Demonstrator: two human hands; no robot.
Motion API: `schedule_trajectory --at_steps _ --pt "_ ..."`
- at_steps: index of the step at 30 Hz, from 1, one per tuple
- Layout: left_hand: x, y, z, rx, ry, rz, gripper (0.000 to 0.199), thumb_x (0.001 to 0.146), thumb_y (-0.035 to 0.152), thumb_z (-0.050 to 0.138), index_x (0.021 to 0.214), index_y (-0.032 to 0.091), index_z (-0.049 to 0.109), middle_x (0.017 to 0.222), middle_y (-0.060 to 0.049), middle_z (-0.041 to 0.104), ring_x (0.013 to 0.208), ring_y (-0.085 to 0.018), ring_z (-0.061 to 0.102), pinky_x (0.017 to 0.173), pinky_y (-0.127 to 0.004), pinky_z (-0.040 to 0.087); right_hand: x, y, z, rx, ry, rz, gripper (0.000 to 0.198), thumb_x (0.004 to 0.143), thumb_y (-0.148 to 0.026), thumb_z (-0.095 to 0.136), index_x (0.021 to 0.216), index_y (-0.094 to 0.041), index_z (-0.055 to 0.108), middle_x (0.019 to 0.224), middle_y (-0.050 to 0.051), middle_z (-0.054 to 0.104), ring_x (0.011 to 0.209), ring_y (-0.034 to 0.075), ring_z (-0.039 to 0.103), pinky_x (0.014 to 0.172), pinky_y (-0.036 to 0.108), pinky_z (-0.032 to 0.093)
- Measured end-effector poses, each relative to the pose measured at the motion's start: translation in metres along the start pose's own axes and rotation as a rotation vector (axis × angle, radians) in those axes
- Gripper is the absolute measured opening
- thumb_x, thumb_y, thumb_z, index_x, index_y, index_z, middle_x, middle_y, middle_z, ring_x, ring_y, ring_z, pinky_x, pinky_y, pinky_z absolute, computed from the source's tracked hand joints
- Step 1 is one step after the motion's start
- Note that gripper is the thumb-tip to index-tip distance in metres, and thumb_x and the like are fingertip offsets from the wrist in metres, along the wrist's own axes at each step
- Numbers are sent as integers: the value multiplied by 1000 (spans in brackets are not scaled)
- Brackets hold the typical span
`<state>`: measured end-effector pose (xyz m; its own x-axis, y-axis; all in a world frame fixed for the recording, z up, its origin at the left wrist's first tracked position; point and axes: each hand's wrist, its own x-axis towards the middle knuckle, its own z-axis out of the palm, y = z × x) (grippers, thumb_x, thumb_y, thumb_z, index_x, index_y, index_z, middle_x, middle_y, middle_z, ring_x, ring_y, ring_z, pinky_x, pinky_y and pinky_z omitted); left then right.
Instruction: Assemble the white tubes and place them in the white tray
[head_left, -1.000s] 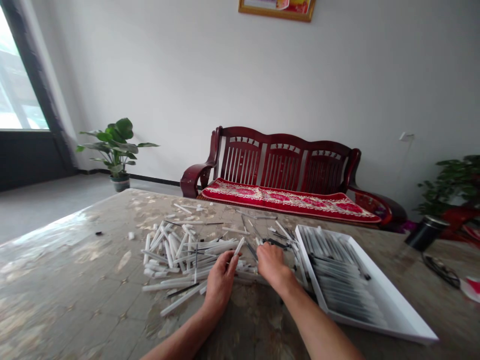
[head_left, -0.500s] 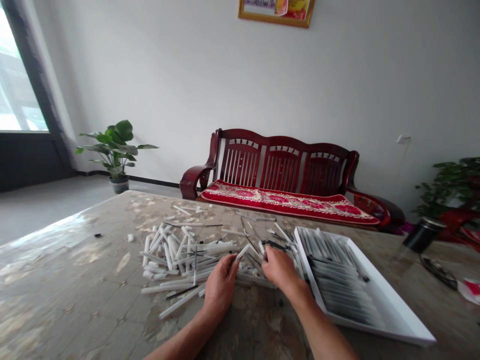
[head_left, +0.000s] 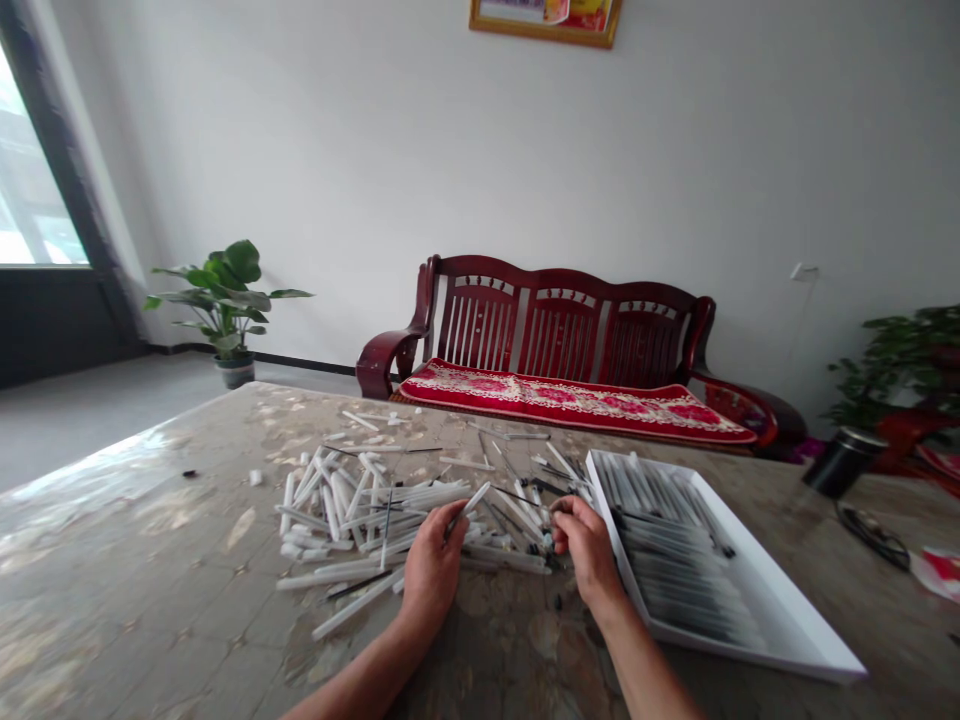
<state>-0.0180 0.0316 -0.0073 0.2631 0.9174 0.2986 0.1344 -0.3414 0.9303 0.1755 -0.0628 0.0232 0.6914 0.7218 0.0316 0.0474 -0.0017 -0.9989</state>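
White tube [head_left: 477, 497] is being pinched by L hand [head_left: 435, 560], right of main tube pile [head_left: 341, 500]; thin dark rod [head_left: 523, 498] is being pinched by R hand [head_left: 583, 545], btwn tube & white tray [head_left: 780, 590]. More tubes [head_left: 679, 585] are being held in tray.

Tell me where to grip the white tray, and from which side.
Probably the long right wall of the white tray, taken from the right: it stands raised, with a bare strip inside it, whereas translucent tubes crowd the left part and the right hand is close to that side.
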Motion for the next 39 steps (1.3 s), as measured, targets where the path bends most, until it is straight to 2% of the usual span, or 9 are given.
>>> schedule_trajectory --at_steps 4,7,9,14,16,19,30,35,39 --pt "-1 5 1 -177 62 -85 36 78 47 60 99 19 70 92 -7 75 91 -27 68 89 -40 50 -3 -4 1 78 -6 29 20 57 -35 57 70 -20 58 49 -6 51 45 12 47 41 21 35" --pt "0 11 1 -483 118 -215 43 77 56 63 99 19 65 83 -5 74 83 -23 70 82 -38 54 -8 -6 6 83 -64 56 22 57 -36 57 72 -20 59 52 -5 53 45 11 47 41 21 35" --pt "1 15 1 -698 136 -298 43 76 57 67 97 19 60 86 -7 76 84 -23 72 82 -39 55 -11 -7 9 46 -113 61 24 57 -37 56 73 -20 60 53 -5 54 45 11 47 41 21 36" --pt "4 25 -1 -1012 190 -447 16 89 31 64 86 19 54 95 -11 77 89 -23 75 88 -41 57 -14 -4 13 -60 -184 65 24 56 -37 52 72 -20 59 50 -6 50 44 11 45 40 21 35" --pt "5 28 -1 -1049 208 -494 11 94 20 54 84 18 52 97 -13 77 89 -22 76 87 -40 58 -14 -2 13 -92 -195 67 23 55 -37 51 70 -20 59 51 -6 50 45 11 45 39 21 35" --pt "7 31 -2 -1063 245 -547 17 97 12 45 82 17 51 96 -14 77 86 -22 77 84 -39 61 -14 1 14 -128 -211 60 23 55 -37 51 69 -20 58 51 -6 50 45 11 47 39 20 35" --pt "8 30 -2 -1124 294 -571 17 96 10 46 82 16 53 94 -16 76 87 -24 77 82 -38 62 -16 9 18 -195 -204 -2 26 60 -37 51 75 -19 62 53 -4 52 48 13 51 40 20 37" --pt "9 28 -1 -1127 296 -551 17 96 10 46 82 16 53 95 -16 76 88 -24 76 83 -38 62 -19 10 17 -313 -231 -108 23 69 -35 52 80 -19 65 57 -2 57 50 14 54 42 22 40" --pt "12 23 -1 -1145 317 -539 15 95 9 47 84 16 54 94 -14 76 88 -23 76 85 -40 61 -21 7 15 -449 -278 -257 23 77 -32 53 83 -19 71 65 2 66 60 17 61 53 24 47"
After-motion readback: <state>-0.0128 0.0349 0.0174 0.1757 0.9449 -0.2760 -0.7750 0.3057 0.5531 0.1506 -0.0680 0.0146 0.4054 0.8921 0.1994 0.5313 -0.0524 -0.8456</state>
